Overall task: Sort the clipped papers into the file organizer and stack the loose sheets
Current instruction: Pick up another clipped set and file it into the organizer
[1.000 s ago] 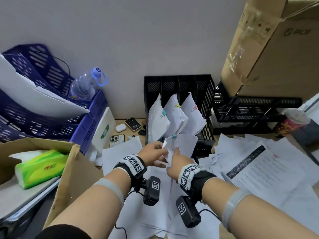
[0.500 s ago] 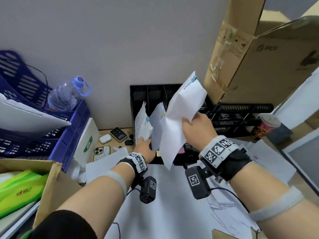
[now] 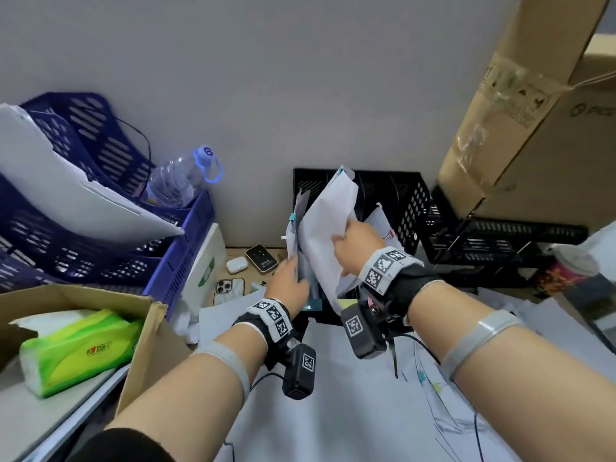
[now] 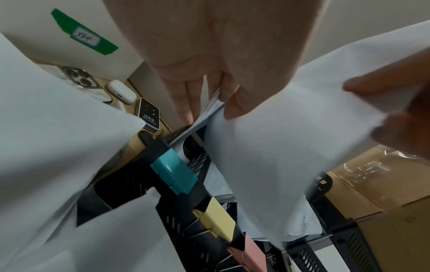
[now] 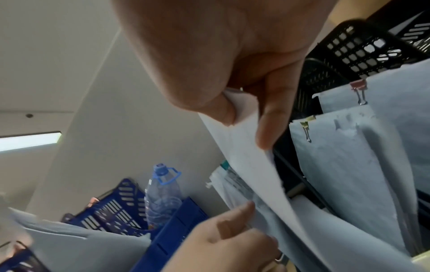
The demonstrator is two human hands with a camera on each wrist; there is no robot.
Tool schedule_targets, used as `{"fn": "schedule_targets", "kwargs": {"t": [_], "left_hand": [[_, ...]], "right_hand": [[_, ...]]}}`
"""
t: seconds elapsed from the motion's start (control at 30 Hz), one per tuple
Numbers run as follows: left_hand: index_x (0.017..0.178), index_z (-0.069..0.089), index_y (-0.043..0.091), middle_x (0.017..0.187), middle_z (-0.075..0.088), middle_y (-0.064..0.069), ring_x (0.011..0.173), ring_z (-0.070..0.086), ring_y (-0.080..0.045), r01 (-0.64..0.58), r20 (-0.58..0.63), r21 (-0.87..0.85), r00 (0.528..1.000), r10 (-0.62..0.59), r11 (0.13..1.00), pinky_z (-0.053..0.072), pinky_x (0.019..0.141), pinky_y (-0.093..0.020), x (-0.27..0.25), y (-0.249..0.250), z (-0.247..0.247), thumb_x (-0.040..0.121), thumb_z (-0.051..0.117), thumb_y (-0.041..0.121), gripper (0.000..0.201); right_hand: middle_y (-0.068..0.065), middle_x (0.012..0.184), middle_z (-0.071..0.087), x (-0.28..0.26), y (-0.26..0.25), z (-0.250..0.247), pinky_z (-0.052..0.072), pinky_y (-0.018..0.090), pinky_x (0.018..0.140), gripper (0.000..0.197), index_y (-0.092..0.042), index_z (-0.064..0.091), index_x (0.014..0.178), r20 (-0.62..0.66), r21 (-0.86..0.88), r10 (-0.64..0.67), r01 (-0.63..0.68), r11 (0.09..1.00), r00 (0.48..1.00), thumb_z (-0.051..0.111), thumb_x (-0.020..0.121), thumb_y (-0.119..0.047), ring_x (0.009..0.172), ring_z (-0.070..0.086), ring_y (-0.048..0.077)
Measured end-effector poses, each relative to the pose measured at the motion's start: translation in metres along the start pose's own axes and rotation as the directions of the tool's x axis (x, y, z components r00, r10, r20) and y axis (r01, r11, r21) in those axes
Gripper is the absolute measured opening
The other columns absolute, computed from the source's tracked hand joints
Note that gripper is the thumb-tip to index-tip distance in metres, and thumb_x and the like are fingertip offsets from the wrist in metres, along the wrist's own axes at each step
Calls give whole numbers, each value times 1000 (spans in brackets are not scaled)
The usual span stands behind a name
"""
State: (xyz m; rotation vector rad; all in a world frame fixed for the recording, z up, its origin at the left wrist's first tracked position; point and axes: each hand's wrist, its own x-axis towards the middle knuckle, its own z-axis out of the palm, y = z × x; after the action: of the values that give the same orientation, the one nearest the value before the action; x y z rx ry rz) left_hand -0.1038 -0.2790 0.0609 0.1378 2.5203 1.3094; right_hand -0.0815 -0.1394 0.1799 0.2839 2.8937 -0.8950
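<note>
The black file organizer (image 3: 411, 208) stands against the wall, with clipped papers in its slots. My right hand (image 3: 340, 243) pinches a white paper bundle (image 3: 328, 225) by its edge; a teal clip (image 3: 342, 171) tops the bundle, which is tilted over the left slots. My left hand (image 3: 293, 268) pinches the teal-clipped papers (image 3: 292, 228) in the leftmost slot. In the left wrist view its fingers (image 4: 186, 103) and thumb close on that paper edge above teal (image 4: 174, 173), yellow (image 4: 216, 222) and pink (image 4: 246, 254) clips. Bundles with a yellow clip (image 5: 306, 128) and a pink clip (image 5: 359, 88) stand in other slots. Loose sheets (image 3: 333, 411) cover the desk.
Blue trays (image 3: 83, 248) with a water bottle (image 3: 180, 181) stand left. A cardboard box (image 3: 100, 295) holds a green tissue pack (image 3: 73, 348). A phone (image 3: 230, 288), earbuds case (image 3: 236, 264) and small device (image 3: 261, 260) lie by the organizer. Black trays (image 3: 500, 241) and a big carton (image 3: 533, 145) stand right.
My right hand lifted the clipped bundle off the desk, raised it high, and has now brought it down toward the left slots. My left hand moved to the papers in the leftmost slot.
</note>
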Motion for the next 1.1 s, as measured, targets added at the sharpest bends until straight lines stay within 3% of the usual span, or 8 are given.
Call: {"fn": "schedule_targets", "kwargs": {"t": [0.13,0.3,0.5,0.67,0.73,0.8,1.0,1.1], "left_hand": [[156,29,20,160,34,-4,141,43,-26,-15,19,-2,1000,15,1000,39,116,-44,0,0,-6,91,49,11,68],[156,29,21,158,34,0,128,55,-32,-36,34,10,999,35,999,47,108,-44,2,-4,-6,91,51,10,69],[156,29,18,154,36,-6,124,57,-34,-41,2,49,999,41,998,46,109,-42,3,-6,3,90,53,11,70],[117,63,23,103,54,-4,80,57,-17,-115,-57,-77,992,111,990,51,80,-26,-7,7,21,87,65,16,31],[89,67,23,77,58,3,67,55,-15,-134,6,-166,991,137,977,51,70,-32,-9,12,37,85,67,16,7],[72,63,23,64,57,5,62,53,-14,-133,96,-217,983,156,967,49,66,-32,-11,19,59,86,66,19,14],[77,63,13,66,62,-5,53,60,-14,-98,344,-240,922,179,966,50,56,-26,-26,53,149,91,63,15,14],[81,63,15,73,66,-2,59,66,-12,-80,499,-186,851,164,979,50,59,-26,-35,69,202,92,62,17,11]], "right_hand": [[20,98,68,17,-3,16,58,49,77,29,-9,51,116,-47,92,22,-18,996,999,43,94,-26,80,68,39],[21,75,71,24,6,34,61,52,69,30,-6,53,80,51,366,179,-185,912,983,43,97,-29,69,73,36],[19,89,73,41,40,66,59,50,82,32,-6,58,78,103,343,185,-209,916,977,43,93,-30,87,73,34],[14,90,70,15,59,70,60,40,73,25,-3,68,95,351,384,212,-347,855,912,46,95,-15,84,73,33],[12,88,70,4,78,69,59,38,70,23,-6,68,91,336,392,228,-355,849,914,47,94,-14,75,71,29],[11,86,67,-10,104,67,55,34,63,19,-10,64,91,355,403,256,-395,826,899,47,94,-15,65,68,24],[7,79,61,-73,209,41,44,23,54,17,-10,62,100,381,366,456,-584,725,804,47,96,-17,61,62,19],[19,79,61,-111,270,24,42,26,55,17,-4,63,90,328,352,568,-656,668,754,49,92,-14,62,56,23]]}}
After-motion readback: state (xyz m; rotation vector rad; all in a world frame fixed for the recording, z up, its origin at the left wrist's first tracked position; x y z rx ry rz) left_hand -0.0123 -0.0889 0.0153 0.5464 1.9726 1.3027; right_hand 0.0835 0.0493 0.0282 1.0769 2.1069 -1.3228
